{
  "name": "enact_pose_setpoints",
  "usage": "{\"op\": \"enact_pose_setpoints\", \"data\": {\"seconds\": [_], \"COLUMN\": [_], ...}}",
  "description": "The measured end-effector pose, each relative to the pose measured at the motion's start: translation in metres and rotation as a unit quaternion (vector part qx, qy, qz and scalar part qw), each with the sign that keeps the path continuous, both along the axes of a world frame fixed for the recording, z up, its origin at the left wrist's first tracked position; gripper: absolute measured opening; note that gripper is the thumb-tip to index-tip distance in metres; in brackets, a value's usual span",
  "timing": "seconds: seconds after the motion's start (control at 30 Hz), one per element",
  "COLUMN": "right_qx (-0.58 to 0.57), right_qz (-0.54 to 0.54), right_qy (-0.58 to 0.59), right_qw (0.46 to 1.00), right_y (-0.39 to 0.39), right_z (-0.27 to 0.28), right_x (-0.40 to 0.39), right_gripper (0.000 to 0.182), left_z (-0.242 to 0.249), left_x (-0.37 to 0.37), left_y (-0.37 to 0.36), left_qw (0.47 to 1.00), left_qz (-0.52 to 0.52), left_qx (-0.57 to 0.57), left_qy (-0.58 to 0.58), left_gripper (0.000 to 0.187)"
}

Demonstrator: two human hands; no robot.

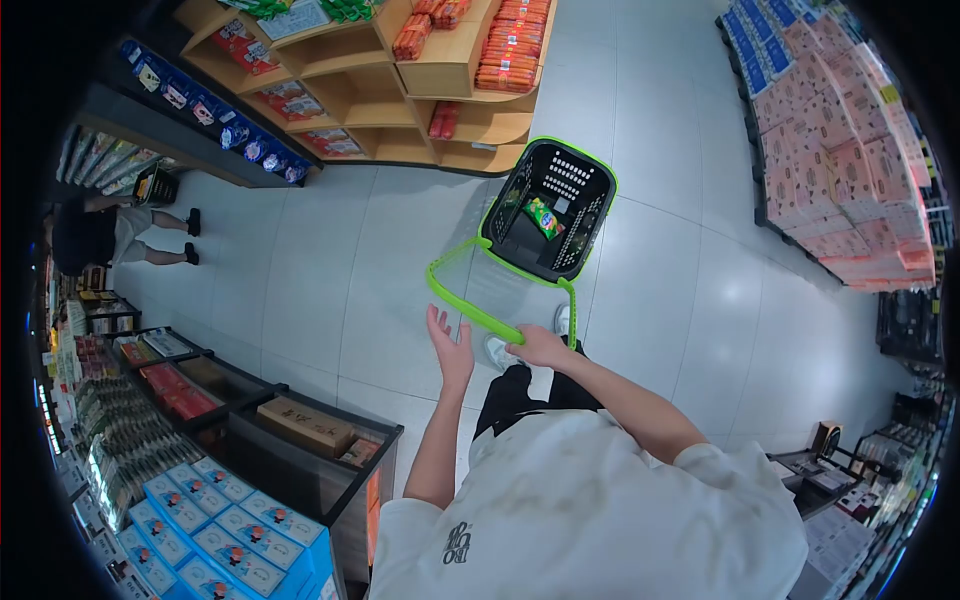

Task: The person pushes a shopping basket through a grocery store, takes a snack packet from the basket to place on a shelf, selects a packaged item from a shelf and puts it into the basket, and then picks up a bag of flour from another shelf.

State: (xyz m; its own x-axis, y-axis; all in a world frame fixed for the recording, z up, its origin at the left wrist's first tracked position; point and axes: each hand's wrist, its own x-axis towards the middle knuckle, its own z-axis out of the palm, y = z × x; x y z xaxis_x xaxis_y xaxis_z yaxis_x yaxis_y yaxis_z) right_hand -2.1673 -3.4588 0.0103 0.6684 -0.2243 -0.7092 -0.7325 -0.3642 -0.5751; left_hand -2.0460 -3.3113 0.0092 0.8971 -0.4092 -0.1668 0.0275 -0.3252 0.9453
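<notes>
A black shopping basket [553, 262] with a bright green rim stands out in front of my legs. Inside it lies a green packet [543, 217] with a blue and white label. The basket's long green handle [468, 308] is pulled out toward me, and my right hand [540, 345] is wrapped around its near end. My left hand [452, 355] is held just below the handle's left part, fingers spread, with nothing in it.
Wooden shelves [362, 108] with red packets stand ahead to the left. Pink cartons [835, 165] are stacked on the right. A black-framed display case [290, 440] and blue boxes [225, 525] stand close at my left. Farther left is a person [100, 235] with a basket.
</notes>
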Motion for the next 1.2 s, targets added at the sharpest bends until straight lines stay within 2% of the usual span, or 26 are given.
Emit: {"op": "enact_pose_setpoints", "data": {"seconds": [0.03, 0.1, 0.17, 0.2, 0.3, 0.37, 0.4, 0.5, 0.53, 0.6, 0.67, 0.73, 0.83, 0.9, 0.93, 0.97, 1.03, 1.1, 1.2], "right_qx": [0.0, 0.015, 0.043, 0.049, 0.083, 0.134, 0.144, 0.175, 0.148, 0.095, 0.053, 0.078, -0.049, -0.097, -0.112, -0.132, -0.125, -0.14, -0.158], "right_qz": [-0.004, -0.014, -0.032, 0.0, 0.119, 0.223, 0.252, 0.148, 0.087, -0.01, -0.055, -0.111, -0.062, -0.023, 0.0, 0.024, 0.008, -0.052, -0.073], "right_qy": [-0.019, -0.073, -0.143, -0.121, -0.086, -0.104, -0.123, -0.112, -0.12, -0.09, 0.011, 0.036, 0.079, 0.125, 0.154, 0.148, 0.132, 0.123, 0.093], "right_qw": [1.0, 0.997, 0.988, 0.991, 0.986, 0.96, 0.949, 0.967, 0.978, 0.991, 0.997, 0.99, 0.994, 0.987, 0.982, 0.98, 0.983, 0.981, 0.98], "right_y": [-0.005, -0.013, -0.013, -0.011, -0.033, -0.074, -0.087, -0.152, -0.165, -0.209, -0.254, -0.293, -0.342, -0.372, -0.384, -0.394, -0.409, -0.416, -0.426], "right_z": [0.002, 0.001, -0.008, -0.013, -0.01, 0.023, 0.002, -0.031, -0.073, -0.121, -0.175, -0.247, -0.348, -0.407, -0.445, -0.486, -0.572, -0.623, -0.693], "right_x": [0.013, 0.036, 0.049, 0.054, 0.068, 0.082, 0.083, 0.088, 0.081, 0.077, 0.077, 0.075, 0.092, 0.114, 0.121, 0.126, 0.134, 0.151, 0.157], "right_gripper": [0.044, 0.045, 0.046, 0.046, 0.045, 0.041, 0.035, 0.03, 0.028, 0.026, 0.022, 0.021, 0.021, 0.023, 0.024, 0.026, 0.026, 0.031, 0.044], "left_z": [0.002, 0.007, 0.007, 0.007, 0.003, -0.008, -0.013, 0.001, 0.01, -0.008, -0.005, -0.018, -0.047, -0.075, -0.094, -0.098, -0.119, -0.133, -0.15], "left_x": [-0.002, -0.005, -0.005, -0.004, 0.013, 0.02, 0.023, 0.026, 0.026, 0.023, 0.026, 0.025, 0.019, 0.01, -0.006, 0.0, -0.011, -0.033, -0.033], "left_y": [-0.005, -0.021, -0.042, -0.053, -0.075, -0.082, -0.082, -0.09, -0.097, -0.077, -0.089, -0.084, -0.063, -0.042, -0.008, -0.019, -0.004, 0.026, 0.016], "left_qw": [0.994, 0.948, 0.95, 0.95, 0.951, 0.939, 0.93, 0.909, 0.902, 0.922, 0.912, 0.897, 0.861, 0.835, 0.822, 0.83, 0.797, 0.796, 0.761], "left_qz": [0.003, 0.013, 0.001, -0.006, 0.059, 0.154, 0.197, 0.302, 0.336, 0.299, 0.33, 0.365, 0.421, 0.46, 0.469, 0.459, 0.485, 0.486, 0.51], "left_qx": [-0.036, -0.11, -0.113, -0.115, -0.081, -0.132, -0.151, -0.081, -0.04, -0.016, 0.066, 0.114, 0.19, 0.233, 0.258, 0.268, 0.319, 0.324, 0.368], "left_qy": [0.102, 0.297, 0.292, 0.29, 0.292, 0.278, 0.273, 0.276, 0.267, 0.246, 0.233, 0.221, 0.214, 0.193, 0.193, 0.17, 0.164, 0.161, 0.16], "left_gripper": [0.062, 0.056, 0.047, 0.043, 0.035, 0.031, 0.028, 0.026, 0.026, 0.027, 0.027, 0.026, 0.029, 0.033, 0.034, 0.034, 0.036, 0.039, 0.04]}}
